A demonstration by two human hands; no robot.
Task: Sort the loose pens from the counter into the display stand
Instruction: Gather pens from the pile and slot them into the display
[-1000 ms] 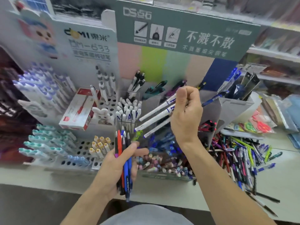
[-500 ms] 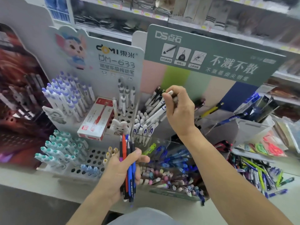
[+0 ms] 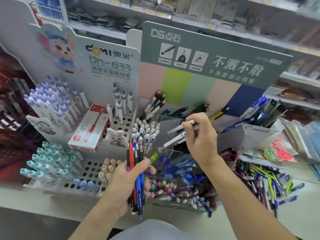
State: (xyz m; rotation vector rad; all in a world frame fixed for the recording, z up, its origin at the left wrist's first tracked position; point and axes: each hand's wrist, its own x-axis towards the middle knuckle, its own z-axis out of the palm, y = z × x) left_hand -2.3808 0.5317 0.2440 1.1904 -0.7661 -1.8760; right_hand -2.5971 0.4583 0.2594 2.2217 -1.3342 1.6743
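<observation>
right hand gripping white pens | pens slanting tip-down leftward, hanging just right of white-capped pen compartment | left hand gripping mixed pens, lying below that compartment, farther

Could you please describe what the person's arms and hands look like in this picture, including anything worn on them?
Both the left hand and the right hand are bare, with no gloves, rings, watch or bracelet visible. Both forearms are uncovered as far as the bottom edge of the frame; no sleeve shows. Light grey fabric, apparently clothing, appears between them.
</observation>
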